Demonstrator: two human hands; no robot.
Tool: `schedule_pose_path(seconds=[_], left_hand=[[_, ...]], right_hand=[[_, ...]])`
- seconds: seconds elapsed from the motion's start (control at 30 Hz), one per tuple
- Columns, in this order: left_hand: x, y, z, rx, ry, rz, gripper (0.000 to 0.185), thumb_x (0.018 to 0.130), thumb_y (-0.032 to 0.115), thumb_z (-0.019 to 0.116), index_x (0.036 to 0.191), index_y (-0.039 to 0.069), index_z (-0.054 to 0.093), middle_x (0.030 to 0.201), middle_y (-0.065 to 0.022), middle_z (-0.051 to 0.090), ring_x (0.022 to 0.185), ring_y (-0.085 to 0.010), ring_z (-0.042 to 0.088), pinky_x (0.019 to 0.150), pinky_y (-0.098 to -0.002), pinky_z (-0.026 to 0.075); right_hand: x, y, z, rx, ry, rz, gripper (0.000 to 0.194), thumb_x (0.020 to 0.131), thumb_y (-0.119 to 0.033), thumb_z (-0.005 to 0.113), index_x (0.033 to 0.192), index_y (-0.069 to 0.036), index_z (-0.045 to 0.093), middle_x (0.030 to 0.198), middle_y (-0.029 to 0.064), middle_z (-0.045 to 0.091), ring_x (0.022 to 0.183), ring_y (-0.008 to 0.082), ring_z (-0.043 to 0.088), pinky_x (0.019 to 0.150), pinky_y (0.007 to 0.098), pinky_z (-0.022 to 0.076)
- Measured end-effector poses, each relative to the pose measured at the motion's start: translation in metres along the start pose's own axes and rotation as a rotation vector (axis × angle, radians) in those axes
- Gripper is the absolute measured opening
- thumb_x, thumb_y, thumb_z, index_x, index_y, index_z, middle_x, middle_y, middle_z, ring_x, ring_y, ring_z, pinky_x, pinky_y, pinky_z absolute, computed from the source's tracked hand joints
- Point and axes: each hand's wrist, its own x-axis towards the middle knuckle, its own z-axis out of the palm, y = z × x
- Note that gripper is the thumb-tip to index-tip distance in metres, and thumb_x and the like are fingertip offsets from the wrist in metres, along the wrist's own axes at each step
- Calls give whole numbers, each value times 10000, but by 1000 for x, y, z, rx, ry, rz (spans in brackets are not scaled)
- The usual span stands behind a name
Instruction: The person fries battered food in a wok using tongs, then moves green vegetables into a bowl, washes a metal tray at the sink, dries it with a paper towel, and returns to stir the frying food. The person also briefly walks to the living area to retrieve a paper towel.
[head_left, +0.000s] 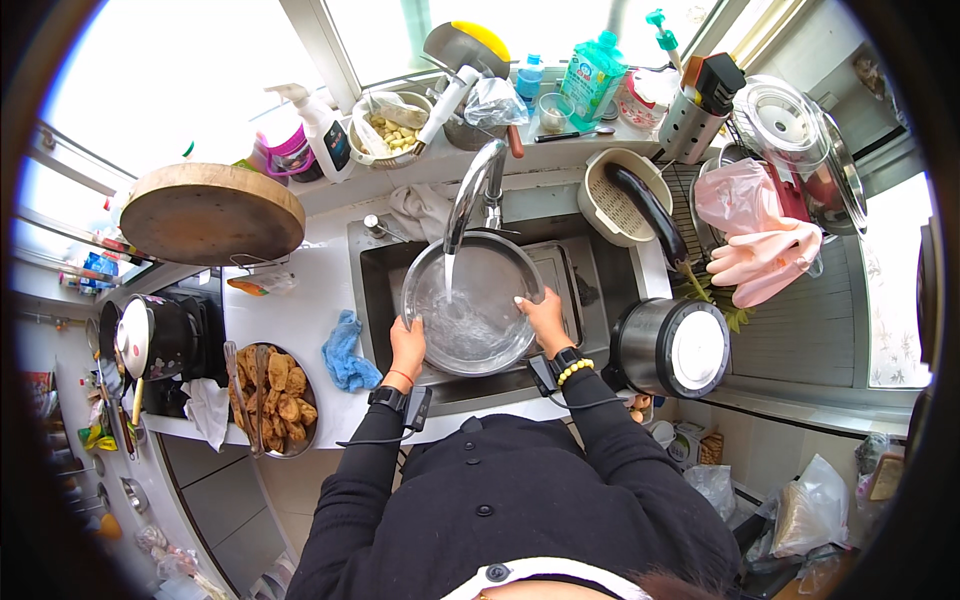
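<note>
My left hand (407, 346) grips the near left rim of a round stainless steel basin (480, 337), and my right hand (545, 319) grips its right rim. The basin is held over the steel sink (611, 274). Water (449, 277) pours into it from a curved chrome faucet (472, 187), and the water inside is rippling. Beneath and to the right of the basin, part of a rectangular metal tray (561, 281) shows in the sink. A crumpled blue cloth (348, 354) lies on the counter to the left of my left hand.
On the left stand a plate of browned fried food (281, 382) with tongs and a round wooden chopping board (214, 214). At right are a beige colander (592, 196), an eggplant (646, 204), a lidded steel pot (667, 349) and pink rubber gloves (772, 255). Bottles (596, 79) line the sill.
</note>
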Motion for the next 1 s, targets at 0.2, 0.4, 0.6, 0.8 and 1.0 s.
schedule_pose_path(seconds=[0.2,0.4,0.6,0.8,1.0], left_hand=[[0,5,-2,-7,53,-17,153,969,77,578,1066,-31,625,885,-51,664,779,-119,565,723,-308,470],[4,-15,6,-4,52,-63,214,942,116,651,1073,-52,644,944,-91,700,835,-163,630,751,-328,500],[4,-37,14,-255,53,-396,296,941,158,666,1099,-89,630,985,-133,694,846,-206,642,757,-352,514],[-11,-23,23,-123,113,-255,223,912,106,631,1068,-51,660,949,-113,697,819,-181,634,731,-342,505],[-7,-7,-6,-168,29,-180,193,898,64,592,1037,-41,676,916,-77,704,785,-138,620,694,-304,483]], right_hand=[[3,7,-2,-80,-26,8,272,854,-8,708,1108,45,626,982,99,707,844,166,658,765,317,535],[4,10,-13,-467,69,9,338,865,-165,691,1123,44,631,977,234,703,866,347,692,797,409,537],[-12,-6,-14,-581,149,-335,330,886,-179,658,1148,19,622,997,266,688,950,457,651,808,493,513],[-7,-10,-20,-626,127,-259,337,919,-214,642,1163,14,595,1027,289,670,970,465,640,825,501,514],[10,22,-3,-687,39,-162,299,901,-181,623,1121,19,598,1018,285,674,979,460,642,832,503,516]])
